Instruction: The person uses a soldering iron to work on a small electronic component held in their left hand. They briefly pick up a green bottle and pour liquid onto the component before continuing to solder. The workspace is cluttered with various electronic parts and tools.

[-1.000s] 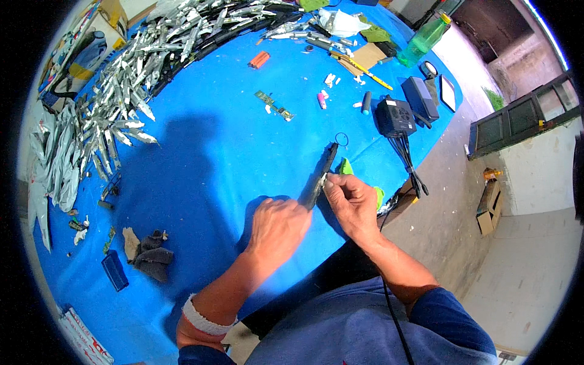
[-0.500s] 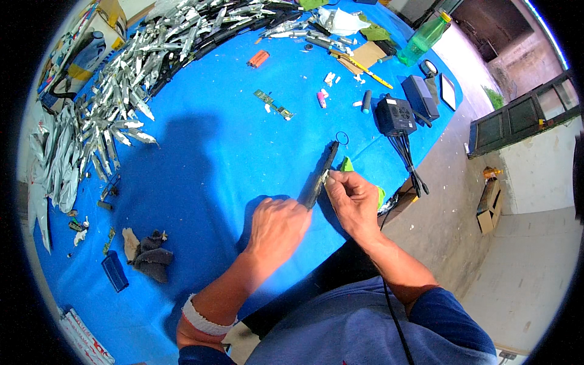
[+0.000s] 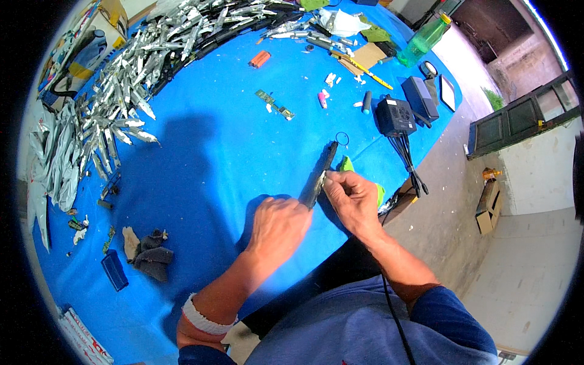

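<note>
With left hand, gripping a dark stick mid-frame; with right hand, pinching a pale bit on its side, over blue cloth.

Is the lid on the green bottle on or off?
On. A yellow cap covers the top of the green bottle.

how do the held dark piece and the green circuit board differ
The dark piece is in the left hand; the circuit board lies loose on the blue surface. The dark piece slants up to the right; the circuit board, down to the right. Both are long and narrow.
</note>
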A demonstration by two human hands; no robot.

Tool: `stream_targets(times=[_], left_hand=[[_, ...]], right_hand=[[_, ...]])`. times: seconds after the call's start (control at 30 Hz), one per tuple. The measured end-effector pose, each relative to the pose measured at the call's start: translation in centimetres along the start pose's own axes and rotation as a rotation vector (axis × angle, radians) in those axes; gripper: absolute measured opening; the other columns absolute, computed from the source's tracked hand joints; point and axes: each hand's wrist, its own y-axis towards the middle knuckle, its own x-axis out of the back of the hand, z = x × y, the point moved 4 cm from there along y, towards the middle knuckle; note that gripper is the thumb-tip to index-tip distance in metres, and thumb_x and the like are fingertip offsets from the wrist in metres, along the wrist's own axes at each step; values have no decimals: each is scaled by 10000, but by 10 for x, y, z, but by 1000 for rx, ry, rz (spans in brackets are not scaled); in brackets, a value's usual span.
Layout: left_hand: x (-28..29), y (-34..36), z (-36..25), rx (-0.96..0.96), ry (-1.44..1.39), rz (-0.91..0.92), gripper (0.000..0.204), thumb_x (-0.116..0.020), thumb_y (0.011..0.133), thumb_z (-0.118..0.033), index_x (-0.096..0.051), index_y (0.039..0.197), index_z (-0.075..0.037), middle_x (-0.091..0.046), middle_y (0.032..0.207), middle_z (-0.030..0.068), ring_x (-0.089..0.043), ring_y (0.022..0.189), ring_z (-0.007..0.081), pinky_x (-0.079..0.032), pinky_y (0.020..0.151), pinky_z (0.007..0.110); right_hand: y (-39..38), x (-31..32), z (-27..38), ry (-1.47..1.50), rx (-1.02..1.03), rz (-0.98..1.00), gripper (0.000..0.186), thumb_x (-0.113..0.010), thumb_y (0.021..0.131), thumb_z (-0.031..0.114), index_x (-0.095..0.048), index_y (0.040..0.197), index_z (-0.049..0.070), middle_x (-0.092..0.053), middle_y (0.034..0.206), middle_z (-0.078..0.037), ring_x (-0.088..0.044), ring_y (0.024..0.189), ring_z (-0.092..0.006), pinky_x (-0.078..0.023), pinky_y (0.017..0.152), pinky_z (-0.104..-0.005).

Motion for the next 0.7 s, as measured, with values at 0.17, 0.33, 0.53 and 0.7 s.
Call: stream_targets(times=[0.17,0.33,0.53,0.7], left_hand=[[0,0,0,5,1,12,259,-723,876,-199,-630,673,-67,-620,701,110,-645,683,321,-487,684,460],[-1,-1,1,-1,7,2,263,-723,877,-203,-630,673,-66,-620,702,112,-644,684,323,-489,683,460],[-1,1,0,2,11,10,273,-723,879,-207,-628,664,-68,-624,698,115,-647,684,321,-490,683,461],[0,0,1,8,-1,13,281,-722,883,-215,-627,662,-70,-628,700,115,-648,684,320,-488,683,461]], right_hand=[[0,1,-1,23,-31,-13,134,-656,1003,77,-718,1036,-38,-689,868,20,-581,781,-41,-484,687,-224],[1,-1,0,32,-54,-63,140,-659,1001,83,-721,1032,-39,-682,850,29,-574,772,-39,-480,671,-225],[-1,1,-1,27,-16,25,130,-657,996,70,-721,1026,-39,-676,847,29,-569,767,-39,-479,668,-227],[8,4,-3,37,-75,-68,125,-663,993,71,-718,1013,-39,-678,847,25,-571,770,-38,-482,672,-229]])
